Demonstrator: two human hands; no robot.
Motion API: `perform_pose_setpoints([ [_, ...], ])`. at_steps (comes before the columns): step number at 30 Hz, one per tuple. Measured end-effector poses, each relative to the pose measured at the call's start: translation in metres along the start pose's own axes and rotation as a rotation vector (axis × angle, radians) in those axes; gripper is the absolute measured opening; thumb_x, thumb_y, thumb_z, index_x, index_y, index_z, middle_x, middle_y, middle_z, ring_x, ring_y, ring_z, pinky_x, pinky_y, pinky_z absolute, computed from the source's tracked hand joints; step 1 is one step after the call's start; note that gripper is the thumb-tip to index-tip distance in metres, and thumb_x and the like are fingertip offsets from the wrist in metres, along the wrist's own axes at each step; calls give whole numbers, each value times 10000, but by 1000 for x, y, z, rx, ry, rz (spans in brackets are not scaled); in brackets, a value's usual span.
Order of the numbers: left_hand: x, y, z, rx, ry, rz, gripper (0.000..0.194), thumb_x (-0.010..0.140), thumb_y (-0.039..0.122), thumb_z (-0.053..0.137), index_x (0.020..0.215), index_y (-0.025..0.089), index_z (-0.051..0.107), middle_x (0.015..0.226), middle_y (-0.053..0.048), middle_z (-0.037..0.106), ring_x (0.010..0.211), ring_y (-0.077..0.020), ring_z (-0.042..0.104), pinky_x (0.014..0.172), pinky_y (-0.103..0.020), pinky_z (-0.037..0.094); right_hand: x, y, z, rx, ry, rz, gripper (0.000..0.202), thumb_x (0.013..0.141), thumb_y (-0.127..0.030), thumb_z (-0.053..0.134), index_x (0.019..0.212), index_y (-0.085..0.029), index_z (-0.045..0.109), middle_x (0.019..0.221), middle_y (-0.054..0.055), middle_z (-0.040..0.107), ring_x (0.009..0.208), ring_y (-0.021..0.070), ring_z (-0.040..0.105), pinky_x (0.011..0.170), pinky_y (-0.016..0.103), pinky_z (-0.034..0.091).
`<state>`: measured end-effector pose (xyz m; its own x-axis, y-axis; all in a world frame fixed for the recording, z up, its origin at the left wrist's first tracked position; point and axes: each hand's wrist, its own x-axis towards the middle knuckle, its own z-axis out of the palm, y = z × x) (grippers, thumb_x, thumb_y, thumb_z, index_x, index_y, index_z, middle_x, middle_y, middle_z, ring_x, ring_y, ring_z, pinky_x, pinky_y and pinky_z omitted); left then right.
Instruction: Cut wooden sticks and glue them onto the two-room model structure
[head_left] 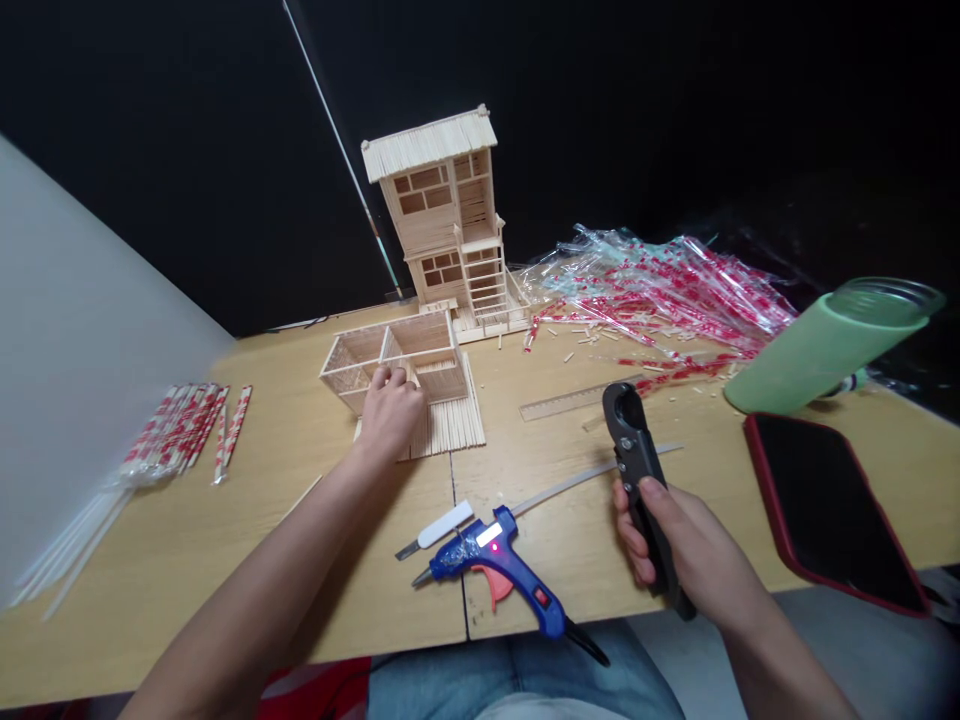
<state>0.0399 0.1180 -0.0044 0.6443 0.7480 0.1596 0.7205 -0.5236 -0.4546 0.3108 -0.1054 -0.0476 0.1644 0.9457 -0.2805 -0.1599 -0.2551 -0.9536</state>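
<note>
My left hand [391, 412] is closed at the near side of a small open-topped wooden stick box [442, 372] with a divider; what its fingers hold, if anything, is hidden. Under the box lies a mat of thin sticks [456, 425]. My right hand [667, 530] is wrapped round a black hand cutter [639, 455], held upright over the table's front right part. Between my arms lies a blue glue gun [517, 575] with a red light and a long glue stick. Beside it rests a white-handled blade [446, 524].
A two-storey stick house [439, 220] stands at the back. Red and clear wrappers [667, 290] heap behind a ruler [562, 402]. A green bottle [817, 350] and red-cased phone [836, 510] are at right. Wrapped chopsticks [176, 430] and white glue sticks [71, 560] lie at left.
</note>
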Motion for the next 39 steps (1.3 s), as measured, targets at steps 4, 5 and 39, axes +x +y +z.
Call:
perform_pose_setpoints([
  [4, 1, -2, -1, -13, -4, 3, 244, 873, 84, 524, 717, 173, 689, 745, -119, 687, 885, -287, 557, 890, -456, 333, 1, 1, -1, 19, -15, 4, 514, 882, -711, 503, 889, -198, 538, 563, -50, 513, 408, 101, 489, 404, 215, 399],
  [5, 0, -2, 0, -20, -3, 6, 248, 875, 86, 521, 718, 175, 691, 741, -120, 685, 886, -288, 557, 893, -457, 331, 1, 2, -1, 25, -17, 4, 513, 880, -712, 507, 892, -200, 536, 563, -50, 513, 408, 102, 488, 402, 215, 397],
  [39, 0, 1, 6, -32, 39, -76, 313, 887, 95, 449, 816, 159, 747, 909, -170, 685, 971, -339, 541, 850, -495, 356, -2, -7, 0, 71, -34, 33, 501, 873, -699, 533, 880, -199, 544, 574, -51, 511, 428, 106, 481, 423, 224, 394],
])
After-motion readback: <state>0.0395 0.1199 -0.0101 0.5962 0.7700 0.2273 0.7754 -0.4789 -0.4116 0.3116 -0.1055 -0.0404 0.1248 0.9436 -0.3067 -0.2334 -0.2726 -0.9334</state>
